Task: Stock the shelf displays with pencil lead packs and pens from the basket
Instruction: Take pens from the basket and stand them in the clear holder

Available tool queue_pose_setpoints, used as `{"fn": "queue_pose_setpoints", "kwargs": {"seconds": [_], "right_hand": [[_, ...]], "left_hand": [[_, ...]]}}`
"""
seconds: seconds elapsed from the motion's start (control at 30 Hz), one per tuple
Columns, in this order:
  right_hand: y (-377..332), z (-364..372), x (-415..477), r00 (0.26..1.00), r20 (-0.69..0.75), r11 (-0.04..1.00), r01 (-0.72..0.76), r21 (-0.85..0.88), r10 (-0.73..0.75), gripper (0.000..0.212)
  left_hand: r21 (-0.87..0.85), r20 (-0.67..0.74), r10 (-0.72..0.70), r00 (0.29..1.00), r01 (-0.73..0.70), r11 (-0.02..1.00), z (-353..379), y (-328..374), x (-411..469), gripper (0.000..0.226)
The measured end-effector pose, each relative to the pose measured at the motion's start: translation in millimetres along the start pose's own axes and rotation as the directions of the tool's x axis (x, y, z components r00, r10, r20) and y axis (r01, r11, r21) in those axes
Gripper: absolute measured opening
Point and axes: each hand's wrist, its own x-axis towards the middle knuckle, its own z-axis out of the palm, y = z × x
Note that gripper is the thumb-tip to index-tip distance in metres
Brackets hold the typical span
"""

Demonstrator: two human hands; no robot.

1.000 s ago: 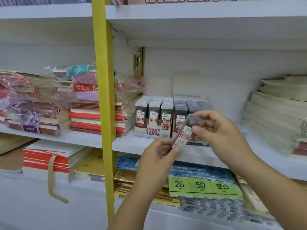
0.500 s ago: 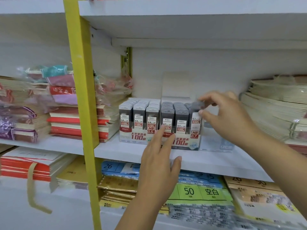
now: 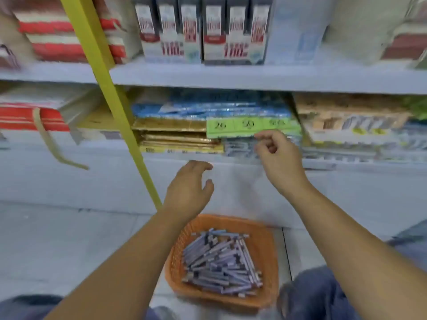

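An orange plastic basket point(image 3: 268, 255) stands on the floor below me, holding several grey pencil lead packs point(image 3: 219, 262) in a loose pile. On the shelf above, rows of lead packs point(image 3: 203, 28) stand upright in their display boxes. My left hand point(image 3: 189, 190) hovers above the basket's far rim, fingers loosely curved and holding nothing. My right hand point(image 3: 279, 160) is higher and to the right, in front of the lower shelf, its fingers loosely curled and holding nothing.
A yellow upright post point(image 3: 111, 93) runs down left of my left hand. The lower shelf holds blue, gold and green paper packs point(image 3: 231, 125). Stacked notebooks point(image 3: 53, 35) fill the left shelves. My knees point(image 3: 323, 294) are beside the basket on the tiled floor.
The view has tilted down from the display shelf to the basket. My right hand has let go of the lead pack it set in the display, and both hands have dropped toward the basket.
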Motion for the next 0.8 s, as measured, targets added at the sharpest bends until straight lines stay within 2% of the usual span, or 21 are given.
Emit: {"fn": "queue_pose_setpoints", "kwargs": {"seconds": [0.03,0.1,0.2,0.27,0.3,0.37,0.47,0.53,0.7,0.8], "right_hand": [[30,15,-22,0.989,0.089,0.992,-0.109,-0.070,0.115,0.020],[91,41,-65,0.917,0.217,0.935,-0.297,-0.195,0.336,0.022],[164,67,-118,0.773,0.302,0.823,-0.464,-0.328,0.557,0.020],[198,79,-142,0.659,0.357,0.748,-0.547,-0.377,0.662,0.014],[212,86,-151,0.600,0.382,0.710,-0.564,-0.421,0.703,0.018],[236,98,-162,0.513,0.419,0.662,-0.557,-0.502,0.750,0.042],[261,115,-166,0.492,0.404,0.636,-0.560,-0.531,0.771,0.054],[273,126,-170,0.474,0.342,0.582,-0.604,-0.544,0.811,0.059],[289,147,-179,0.393,0.259,0.467,-0.663,-0.585,0.882,0.062],[293,154,-178,0.418,0.218,0.460,-0.667,-0.585,0.882,0.055]], "left_hand": [[0.002,0.096,-0.081,0.992,0.082,0.997,17,-21,-19,0.038],[0.027,0.243,-0.225,0.943,0.226,0.974,49,-64,-56,0.048],[0.088,0.419,-0.423,0.804,0.427,0.900,91,-115,-99,0.058],[0.122,0.489,-0.486,0.724,0.495,0.860,115,-137,-119,0.058],[0.119,0.502,-0.499,0.706,0.515,0.849,125,-146,-125,0.057],[0.106,0.509,-0.496,0.703,0.521,0.847,144,-159,-129,0.057],[0.093,0.510,-0.456,0.730,0.480,0.872,169,-170,-118,0.058],[0.083,0.493,-0.448,0.746,0.472,0.878,185,-174,-110,0.060],[0.108,0.533,-0.486,0.693,0.514,0.851,215,-185,-98,0.066],[0.163,0.529,-0.522,0.669,0.523,0.836,226,-187,-89,0.068]]}}
